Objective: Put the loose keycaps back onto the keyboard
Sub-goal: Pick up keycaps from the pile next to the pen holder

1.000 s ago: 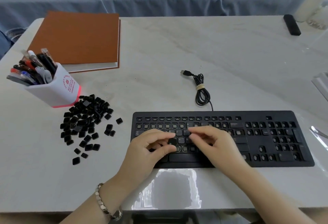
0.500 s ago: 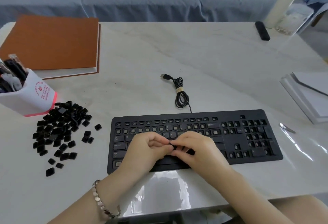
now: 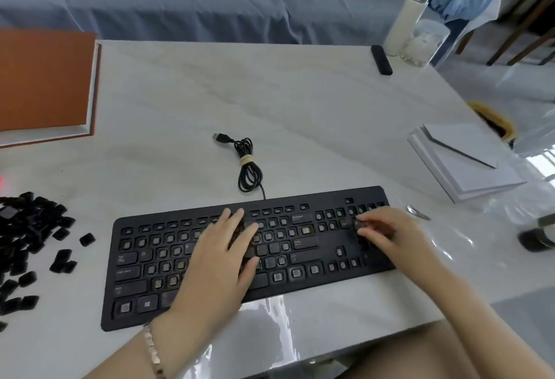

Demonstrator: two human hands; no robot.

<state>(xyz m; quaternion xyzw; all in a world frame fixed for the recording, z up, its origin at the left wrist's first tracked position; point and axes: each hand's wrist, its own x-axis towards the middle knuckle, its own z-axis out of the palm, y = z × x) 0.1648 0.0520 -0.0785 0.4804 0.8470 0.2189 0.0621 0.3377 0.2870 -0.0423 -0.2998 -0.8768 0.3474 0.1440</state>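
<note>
While our right hand (image 3: pixel 387 236) pinches a keycap (image 3: pixel 356 224) at the keyboard (image 3: pixel 132 273) | left hand (image 3: pixel 222 254) flat, grip empty | risk: crooked press pops it loose

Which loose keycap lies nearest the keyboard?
The lone keycap off the keyboard's upper-left corner, apart from the pile; all others lie farther left.

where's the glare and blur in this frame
Head view: glare streaks the glossy table before the keyboard; the right hand, pinching a keycap over the number pad, is motion-blurred; the left hand, flat on the keys, is sharper.
</note>
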